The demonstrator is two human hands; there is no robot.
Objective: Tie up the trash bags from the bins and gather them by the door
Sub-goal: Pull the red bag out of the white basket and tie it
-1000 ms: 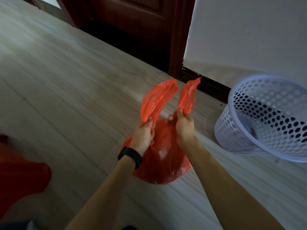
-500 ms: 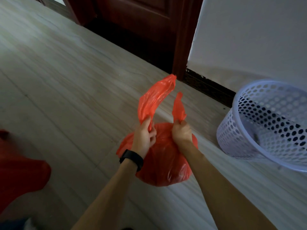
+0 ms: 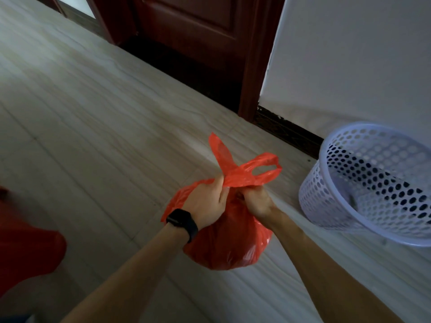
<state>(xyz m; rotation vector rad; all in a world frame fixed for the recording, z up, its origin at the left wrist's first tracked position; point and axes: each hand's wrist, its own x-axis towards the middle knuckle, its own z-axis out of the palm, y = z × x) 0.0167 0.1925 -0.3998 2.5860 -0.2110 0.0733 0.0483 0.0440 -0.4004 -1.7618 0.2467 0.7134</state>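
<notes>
Both the left hand (image 3: 206, 202) and right hand (image 3: 255, 202) grip the red bag (image 3: 229, 247) handles, crossed but not knotted; door (image 3: 193, 36) drop-off's left

red trash bag (image 3: 229, 243) | full, handles crossed | beside white bin (image 3: 373, 183)

Both forearms are bare, with no sleeves in view. A black band with a dark rectangular face (image 3: 182, 221) wraps the wrist just behind the left hand (image 3: 205, 203). The right hand (image 3: 256, 202) wears nothing.
</notes>
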